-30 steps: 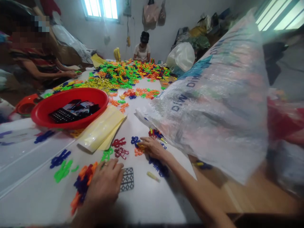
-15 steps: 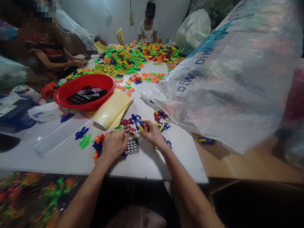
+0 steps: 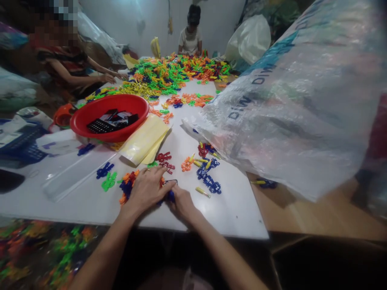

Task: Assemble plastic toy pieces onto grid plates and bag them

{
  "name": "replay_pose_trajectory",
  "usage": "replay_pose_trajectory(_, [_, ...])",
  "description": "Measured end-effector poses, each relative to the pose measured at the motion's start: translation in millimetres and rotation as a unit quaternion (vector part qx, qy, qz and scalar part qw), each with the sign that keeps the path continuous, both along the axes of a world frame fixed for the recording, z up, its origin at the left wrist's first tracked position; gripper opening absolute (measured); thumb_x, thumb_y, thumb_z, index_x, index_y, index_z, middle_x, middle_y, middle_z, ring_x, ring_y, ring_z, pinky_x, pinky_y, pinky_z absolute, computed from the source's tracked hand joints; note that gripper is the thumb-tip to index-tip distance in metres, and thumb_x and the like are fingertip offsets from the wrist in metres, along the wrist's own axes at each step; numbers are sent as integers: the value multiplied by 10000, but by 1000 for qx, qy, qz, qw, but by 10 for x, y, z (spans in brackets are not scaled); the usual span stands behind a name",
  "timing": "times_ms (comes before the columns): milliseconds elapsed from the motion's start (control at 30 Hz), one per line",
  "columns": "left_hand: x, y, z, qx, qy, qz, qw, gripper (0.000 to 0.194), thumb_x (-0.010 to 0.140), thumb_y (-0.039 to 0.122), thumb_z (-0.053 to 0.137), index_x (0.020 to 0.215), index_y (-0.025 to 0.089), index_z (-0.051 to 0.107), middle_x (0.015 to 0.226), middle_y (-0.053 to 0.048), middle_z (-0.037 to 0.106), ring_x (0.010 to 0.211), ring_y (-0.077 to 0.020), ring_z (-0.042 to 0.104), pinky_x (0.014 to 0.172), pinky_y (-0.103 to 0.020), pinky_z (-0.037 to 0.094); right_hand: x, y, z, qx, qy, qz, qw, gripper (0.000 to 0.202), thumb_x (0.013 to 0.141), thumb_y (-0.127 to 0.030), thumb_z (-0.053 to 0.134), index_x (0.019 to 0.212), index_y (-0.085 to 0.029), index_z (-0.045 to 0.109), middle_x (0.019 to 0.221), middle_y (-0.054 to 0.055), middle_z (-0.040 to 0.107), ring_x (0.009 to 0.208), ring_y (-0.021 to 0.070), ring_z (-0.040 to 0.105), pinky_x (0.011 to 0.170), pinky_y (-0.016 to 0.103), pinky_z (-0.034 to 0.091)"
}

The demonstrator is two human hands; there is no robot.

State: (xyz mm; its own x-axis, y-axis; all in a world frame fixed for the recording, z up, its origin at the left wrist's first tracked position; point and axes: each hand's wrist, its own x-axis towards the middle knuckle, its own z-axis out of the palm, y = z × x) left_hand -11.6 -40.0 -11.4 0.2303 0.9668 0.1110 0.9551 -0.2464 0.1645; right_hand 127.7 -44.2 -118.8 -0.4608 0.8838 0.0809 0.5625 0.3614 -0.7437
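My left hand (image 3: 148,186) curves over a small heap of blue and orange plastic pieces (image 3: 126,183), fingers bent and thumb reaching toward the other hand; whatever is under its fingertips is hidden. Close against it, my right hand (image 3: 184,202) is closed on a blue plastic piece (image 3: 171,196), only partly visible. Between the hands shows the edge of a black grid card (image 3: 173,182), mostly covered. Dark red pieces (image 3: 165,159) lie just beyond. To the right are blue linked figures (image 3: 211,183), an orange piece (image 3: 187,164) and a loose yellow piece (image 3: 202,192).
A red basin (image 3: 75,121) holds black cards, with a yellow sheet (image 3: 145,141) beside it. A large printed plastic sack (image 3: 281,121) leans over the right side. A big pile of coloured pieces (image 3: 169,74) covers the far table. Two people sit there, one at left (image 3: 65,66).
My right hand has come down and left to my left hand, away from the blue figure with yellow it held. An orange piece and a yellow piece now show on the right. The camera shifted slightly.
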Motion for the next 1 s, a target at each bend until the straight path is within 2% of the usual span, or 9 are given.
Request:
replay_pose_trajectory(100, [-1,-19,-12,7,2,-2,1000,597,838,590,486,1251,165,562,1271,-138,596,1182,-296,527,1030,-459,348,-12,-12,-63,16,-56,13,998,226,790,-136,485,983,-178,594,932,74,654,786,191,605,712,276,445])
replay_pose_trajectory(233, [-14,3,-45,8,3,1,1000,608,846,594,471,1257,155,559,1260,-145,601,1173,-300,530,1028,-465,343,-26,-45,-114,-16,12,-11,1000,167,811,-206,515,962,-181,581,860,52,656,738,186,597,653,256,438])
replay_pose_trajectory(333, [-2,-2,-39,6,17,-3,1000,602,863,597,440,1246,151,567,1262,-145,599,1159,-300,529,1023,-460,342,9,-112,-112,2,19,-28,999,223,828,-227,504,1041,-189,555,887,56,656,759,194,602,661,261,443])
replay_pose_trajectory(533, [54,-42,-25,-3,34,-27,999,640,823,625,475,1260,163,551,1295,-146,566,1183,-304,508,1054,-460,308,-63,-173,-39,25,-140,21,990,244,815,-137,446,1015,-180,578,935,90,658,838,214,617,708,289,451])
replay_pose_trajectory(633, [0,-6,-51,7,56,-7,998,549,823,517,505,1222,147,578,1284,-168,562,1184,-318,504,1053,-475,306,-151,-83,70,7,-176,30,984,248,846,-137,433,1036,-155,590,949,105,663,819,220,622,710,312,454])
replay_pose_trajectory(800, [-128,25,-71,17,69,-26,997,431,802,284,467,1198,167,590,1285,-142,565,1182,-290,510,1038,-449,330,189,473,372,-23,-104,167,980,166,854,-174,534,959,-199,661,885,15,670,760,149,605,686,235,444])
replay_pose_trajectory(900, [-143,11,-72,24,67,-38,997,425,800,276,461,1190,171,593,1284,-135,566,1169,-282,519,1043,-445,330,488,1065,530,53,-206,51,976,245,847,-99,505,1017,-170,666,997,77,637,840,183,601,730,274,444])
replay_pose_trajectory(933, [-139,7,-72,24,64,-41,997,425,799,278,466,1190,172,592,1276,-132,572,1165,-280,523,1046,-444,329,553,1262,562,79,-250,33,965,269,850,-80,482,1035,-156,662,1042,106,617,883,203,597,744,290,442])
replay_pose_trajectory(1000, [-127,1,-70,19,57,-53,997,420,802,282,473,1193,180,591,1263,-123,583,1159,-274,529,1048,-444,329,631,1587,592,101,-314,57,942,264,844,-60,470,1004,-129,669,1065,139,595,936,225,586,766,300,434])
